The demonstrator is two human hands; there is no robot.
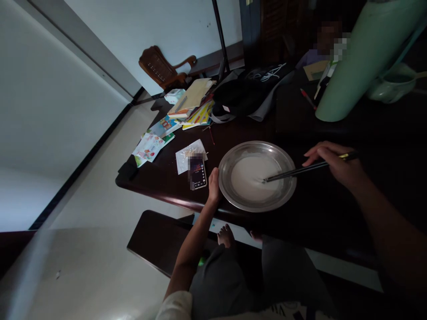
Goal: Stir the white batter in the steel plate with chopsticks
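A round steel basin (pixel 224 189) with milky white liquid (pixel 250 178) in it rests on the dark table. Against its left side is my left hand (pixel 214 186), thumb up by the rim; the other fingers are mostly hidden, and it seems to steady the basin. My right hand (pixel 335 162) is closed around a pair of dark chopsticks (pixel 295 172) with gold-coloured ends. The chopsticks slant down to the left over the basin's right rim, and their tips dip into the liquid.
Left of the basin lie a lit phone (pixel 199 172) and a white sheet with small sticks (pixel 187 155). Books (pixel 193 100) and a black bag (pixel 247 93) sit behind. A tall green cylinder (pixel 360 66) and a cup (pixel 393 86) stand at right. Another person (pixel 313 55) is beyond.
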